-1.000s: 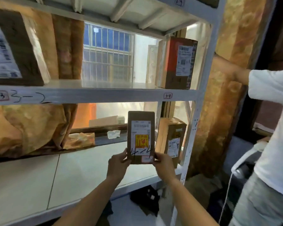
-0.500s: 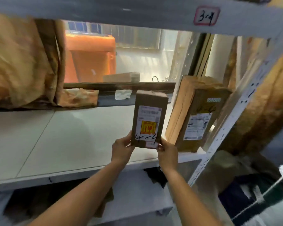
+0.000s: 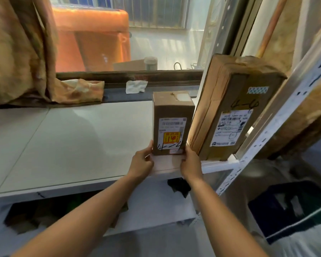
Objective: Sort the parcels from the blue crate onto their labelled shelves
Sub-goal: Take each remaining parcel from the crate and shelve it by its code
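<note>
A small brown parcel point(image 3: 171, 115) with a white label, a yellow sticker and "4-4" written on it stands upright on the white shelf point(image 3: 78, 145), near its front right end. My left hand point(image 3: 142, 162) holds its lower left edge and my right hand point(image 3: 190, 164) its lower right edge. A larger brown parcel point(image 3: 233, 108), also marked "4-4", leans on the same shelf just to the right, close beside the small one.
The shelf's perforated white upright point(image 3: 278, 123) rises at the right. Brown curtain cloth point(image 3: 20, 52) hangs over the shelf's back left. A window sill with crumpled paper point(image 3: 136, 86) runs behind. A dark crate point(image 3: 289, 206) sits low at the right.
The view dropped and closed in on the lower shelf. The small parcel went from held in the air to standing on the shelf beside the larger parcel.
</note>
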